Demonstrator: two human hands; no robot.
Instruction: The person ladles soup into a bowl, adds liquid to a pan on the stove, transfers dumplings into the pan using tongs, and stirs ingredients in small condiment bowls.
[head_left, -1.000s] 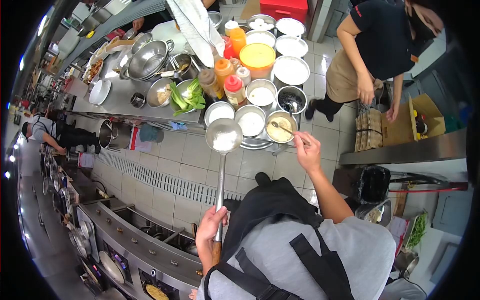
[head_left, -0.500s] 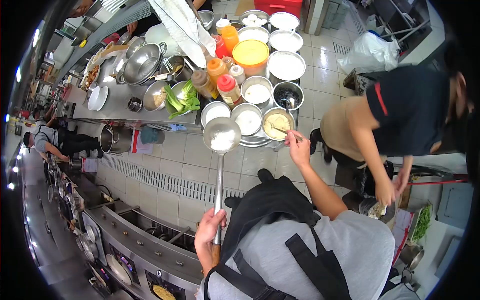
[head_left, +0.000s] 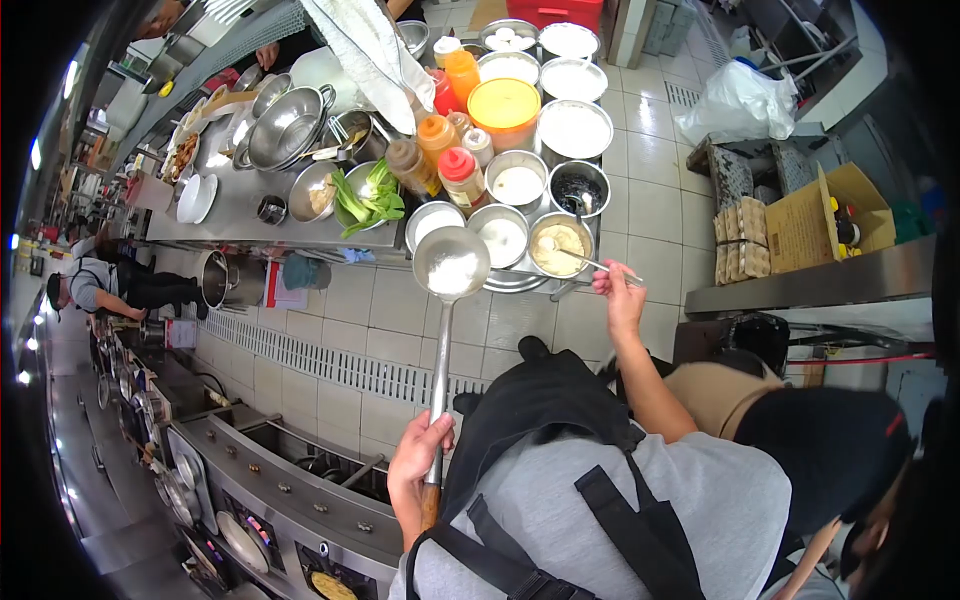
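Observation:
My left hand (head_left: 420,455) is closed around the long handle of a large steel ladle (head_left: 452,262). The ladle's round bowl hangs just in front of a bin of white powder (head_left: 498,238) at the corner of the counter. In my right hand (head_left: 619,285) is the handle of a small spoon (head_left: 596,264), pinched between the fingers. Its far end is in a round container of pale yellow powder (head_left: 557,246). A container of dark contents (head_left: 578,190) stands directly behind that one.
Squeeze bottles (head_left: 459,170), steel bowls (head_left: 285,130) and leafy greens (head_left: 370,197) stand on the counter. A co-worker (head_left: 820,440) bends close behind my right side. The stove (head_left: 270,480) is at lower left, and a cardboard box (head_left: 830,220) at right.
My right hand has moved slightly right, and more of the spoon handle shows. The co-worker has moved from the right down behind my right side, uncovering the cardboard box.

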